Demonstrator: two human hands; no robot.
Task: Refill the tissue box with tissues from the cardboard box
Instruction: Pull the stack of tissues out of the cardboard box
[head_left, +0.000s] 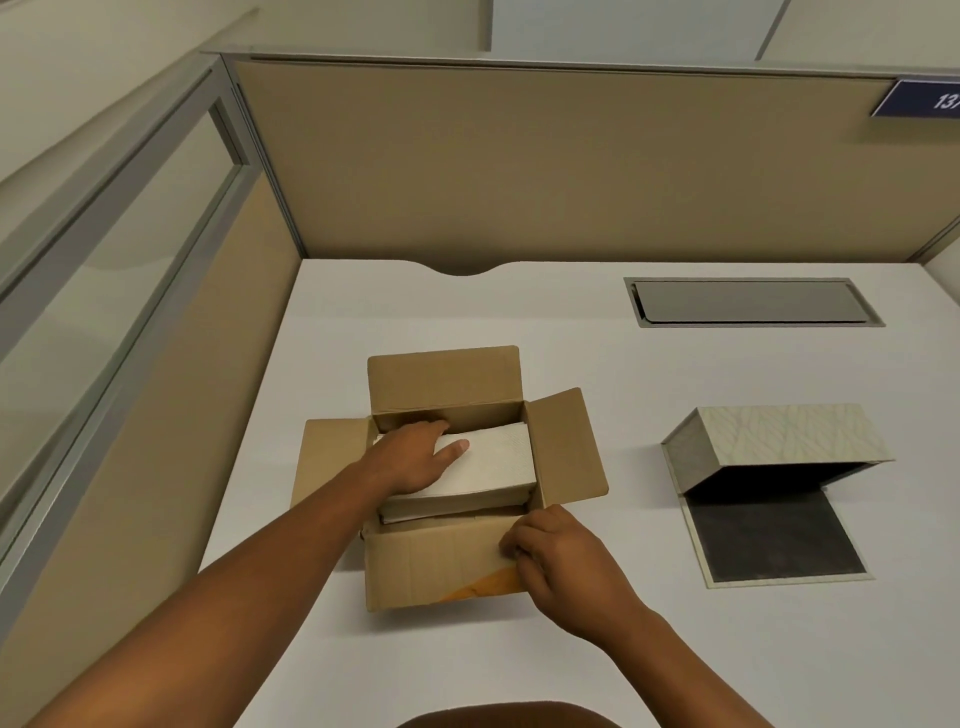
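A brown cardboard box sits open in the middle of the white desk, its flaps folded outward. Inside lies a white stack of tissues, its left end lifted. My left hand is inside the box, fingers wrapped around the stack's far left edge and thumb on top. My right hand grips the near flap of the box at its right corner. To the right stands the patterned tissue box, its lid tipped open and its dark base panel lying flat on the desk.
The white desk is walled by beige cubicle partitions at the back and left. A grey cable hatch is set into the desk at the back right. A blue number sign hangs at the top right.
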